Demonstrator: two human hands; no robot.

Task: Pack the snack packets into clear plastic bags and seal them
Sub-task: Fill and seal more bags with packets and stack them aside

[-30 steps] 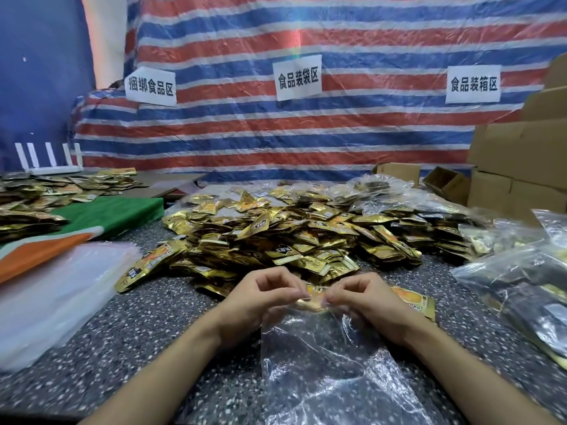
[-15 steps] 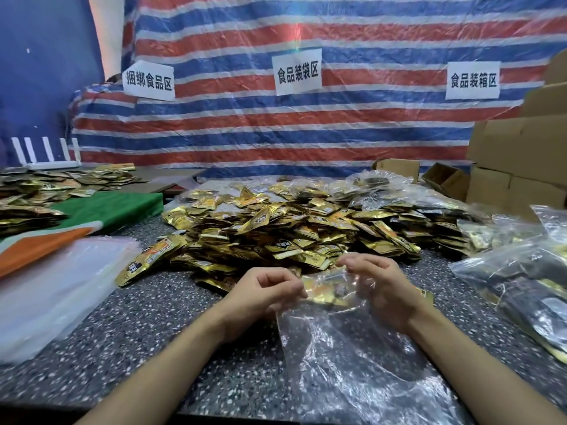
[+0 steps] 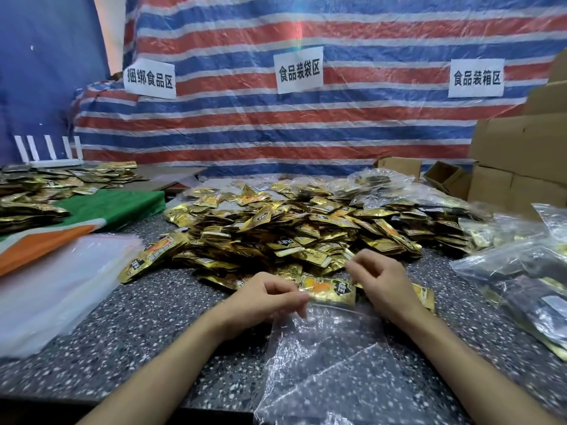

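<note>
A clear plastic bag [image 3: 331, 363] lies flat on the speckled table [image 3: 153, 317] in front of me, its mouth toward a big pile of gold snack packets [image 3: 291, 228]. My left hand [image 3: 264, 302] pinches the left edge of the bag's mouth. One gold packet with an orange picture [image 3: 333, 291] lies at the mouth between my hands. My right hand [image 3: 383, 283] hovers just right of it at the pile's near edge, fingers loosely curled, with nothing visible in them.
A stack of empty clear bags [image 3: 55, 286] lies at the left beside a green and orange cloth [image 3: 116, 207]. More gold packets [image 3: 46, 185] sit at the far left. Filled bags [image 3: 521, 271] are at the right, with cardboard boxes [image 3: 521, 154] behind them.
My right hand has let go of the bag's mouth and lifted toward the pile. The bag's mouth has dropped and a gold packet now lies exposed at it. My left hand keeps its pinch.
</note>
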